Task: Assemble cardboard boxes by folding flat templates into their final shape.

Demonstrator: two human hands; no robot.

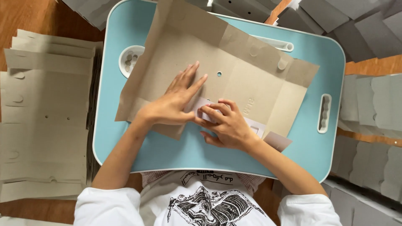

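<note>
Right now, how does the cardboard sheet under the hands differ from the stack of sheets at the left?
The cardboard sheet lies single on the blue tray, flaps raised; the stack lies flat in layers on the wooden floor. Both hands press the sheet; nothing touches the stack. Both are brown die-cut cardboard.

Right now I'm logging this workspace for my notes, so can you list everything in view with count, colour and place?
Cardboard sheet: one, brown, creased and die-cut, spread on the lap table.
Lap table: one, light blue with white rim, centre.
Cup recess: one, white, table's left corner, small round pieces inside.
Pale label: one, whitish, on the sheet's near edge, partly under the right hand.
Flat cardboard stack: one pile, brown, left on the wooden floor.
Grey sheets: many, grey, right and top edges.
Shirt: one, white with black print, bottom.
Left hand: flat on the sheet.
Right hand: fingertips pressing the label.
</note>
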